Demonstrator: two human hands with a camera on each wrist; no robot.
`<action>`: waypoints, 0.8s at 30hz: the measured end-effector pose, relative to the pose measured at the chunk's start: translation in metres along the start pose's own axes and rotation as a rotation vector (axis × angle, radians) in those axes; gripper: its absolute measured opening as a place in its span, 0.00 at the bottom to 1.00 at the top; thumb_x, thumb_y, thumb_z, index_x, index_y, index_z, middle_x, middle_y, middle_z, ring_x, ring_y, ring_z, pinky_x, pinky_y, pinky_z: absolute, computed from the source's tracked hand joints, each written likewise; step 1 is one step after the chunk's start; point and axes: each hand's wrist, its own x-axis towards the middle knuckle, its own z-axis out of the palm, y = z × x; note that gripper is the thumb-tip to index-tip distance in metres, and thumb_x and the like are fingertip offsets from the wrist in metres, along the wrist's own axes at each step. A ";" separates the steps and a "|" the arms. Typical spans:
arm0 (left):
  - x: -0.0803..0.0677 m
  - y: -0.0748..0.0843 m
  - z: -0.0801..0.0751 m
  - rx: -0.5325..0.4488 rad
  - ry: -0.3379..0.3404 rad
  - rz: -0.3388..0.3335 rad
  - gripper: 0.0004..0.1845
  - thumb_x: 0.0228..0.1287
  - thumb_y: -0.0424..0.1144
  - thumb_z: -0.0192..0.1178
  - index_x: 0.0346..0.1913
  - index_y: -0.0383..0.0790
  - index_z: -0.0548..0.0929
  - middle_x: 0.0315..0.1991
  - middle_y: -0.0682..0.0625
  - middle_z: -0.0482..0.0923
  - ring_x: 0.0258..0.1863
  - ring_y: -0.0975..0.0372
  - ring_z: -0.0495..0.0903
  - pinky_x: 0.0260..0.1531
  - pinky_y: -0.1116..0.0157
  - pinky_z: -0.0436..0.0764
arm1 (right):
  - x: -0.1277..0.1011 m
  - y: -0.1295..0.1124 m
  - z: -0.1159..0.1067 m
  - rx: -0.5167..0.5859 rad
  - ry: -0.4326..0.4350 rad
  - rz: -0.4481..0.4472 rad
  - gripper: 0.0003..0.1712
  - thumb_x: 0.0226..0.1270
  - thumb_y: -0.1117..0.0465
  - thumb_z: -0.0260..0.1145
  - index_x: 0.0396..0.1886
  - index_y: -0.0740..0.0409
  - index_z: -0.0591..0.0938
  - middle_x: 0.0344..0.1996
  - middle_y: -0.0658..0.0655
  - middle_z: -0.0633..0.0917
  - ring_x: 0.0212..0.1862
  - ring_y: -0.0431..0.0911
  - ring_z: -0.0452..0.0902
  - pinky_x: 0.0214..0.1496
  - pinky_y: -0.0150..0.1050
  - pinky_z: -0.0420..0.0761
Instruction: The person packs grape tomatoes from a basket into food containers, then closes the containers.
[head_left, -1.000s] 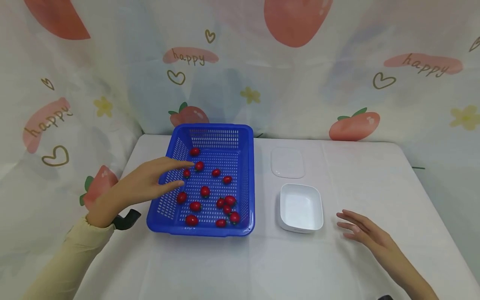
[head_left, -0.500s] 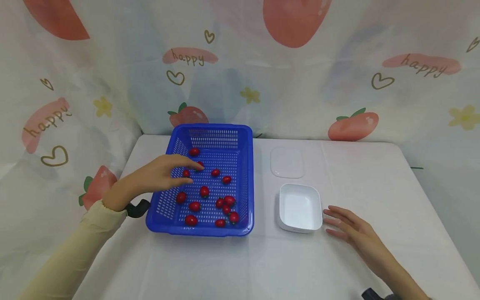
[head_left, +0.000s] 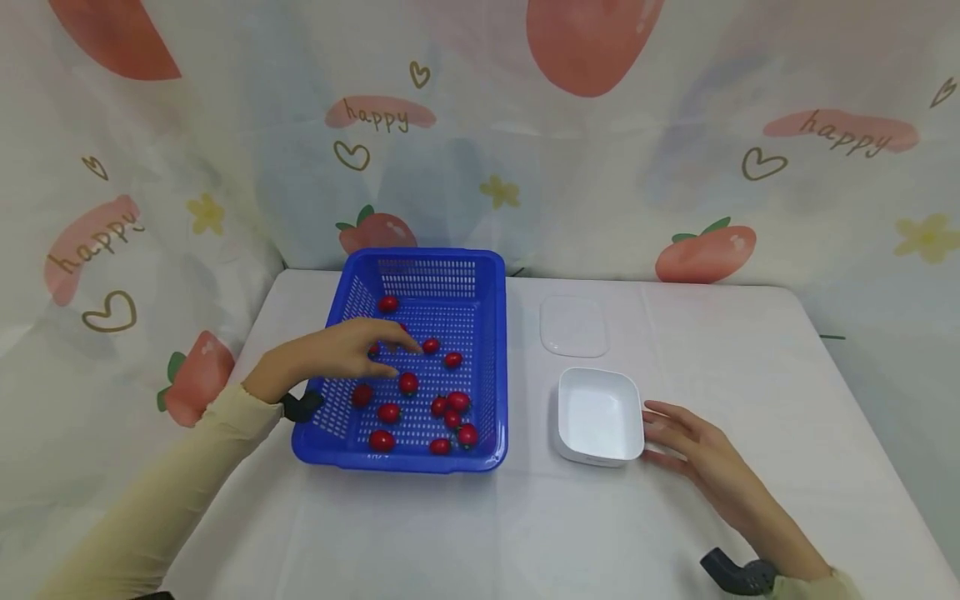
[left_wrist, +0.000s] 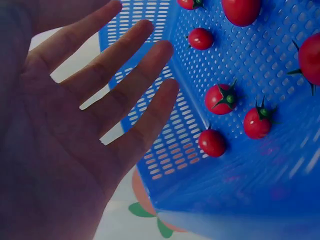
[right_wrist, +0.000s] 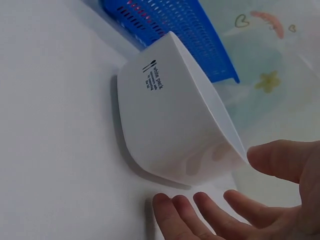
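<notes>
Cream cloth is filling the lower left corner as a sleeve [head_left: 180, 492], while a second one is barely peeking in at lower right. Above that corner, the right hand [head_left: 693, 454] is keeping its fingers spread, gripping nothing, just beside a white container [head_left: 600, 417] right of centre on the desk [head_left: 525, 533]; whether any fingertip is touching it, I can't tell.

Left of centre, the left hand [head_left: 345, 350] is hovering over a blue basket [head_left: 497, 367], thumb and fingers well parted, palm bare. What seems to matter most is this: one cherry tomato [head_left: 408, 383] is lying just below the thumb tip in the frame, and a second tomato [head_left: 431, 345] just right of the fingertips, its long axis running roughly sideways. This hand is by far the nearer; depth is staying hard to judge. It is partly hiding two others.

Farther up, a clear lid [head_left: 574, 327] is lying flat before the printed curtain [head_left: 615, 200], whose top the frame is cutting off.
</notes>
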 end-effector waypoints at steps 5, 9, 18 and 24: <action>0.009 -0.008 0.005 -0.048 -0.068 -0.022 0.22 0.70 0.35 0.68 0.65 0.44 0.83 0.63 0.44 0.83 0.59 0.49 0.81 0.62 0.45 0.82 | 0.006 0.000 0.004 -0.021 0.015 0.016 0.39 0.82 0.53 0.60 0.81 0.66 0.56 0.74 0.72 0.69 0.53 0.25 0.81 0.57 0.41 0.87; 0.014 -0.014 0.010 -0.050 -0.133 -0.043 0.22 0.70 0.35 0.67 0.66 0.44 0.82 0.63 0.45 0.83 0.58 0.51 0.82 0.62 0.49 0.83 | 0.009 0.001 0.007 -0.040 0.013 0.017 0.40 0.81 0.53 0.61 0.81 0.66 0.57 0.75 0.77 0.66 0.54 0.29 0.82 0.56 0.44 0.88; 0.022 -0.017 0.016 -0.029 -0.228 -0.125 0.23 0.71 0.37 0.67 0.67 0.49 0.82 0.61 0.48 0.83 0.59 0.51 0.81 0.62 0.51 0.83 | 0.013 -0.001 0.006 -0.083 -0.002 0.016 0.40 0.81 0.52 0.61 0.80 0.68 0.57 0.74 0.77 0.67 0.59 0.44 0.83 0.53 0.45 0.89; 0.026 -0.021 0.024 -0.012 -0.237 -0.132 0.21 0.70 0.35 0.67 0.64 0.51 0.84 0.58 0.52 0.84 0.55 0.56 0.81 0.60 0.55 0.84 | 0.011 0.001 0.008 -0.071 0.011 0.015 0.39 0.81 0.53 0.61 0.79 0.70 0.59 0.72 0.76 0.69 0.54 0.35 0.82 0.53 0.44 0.89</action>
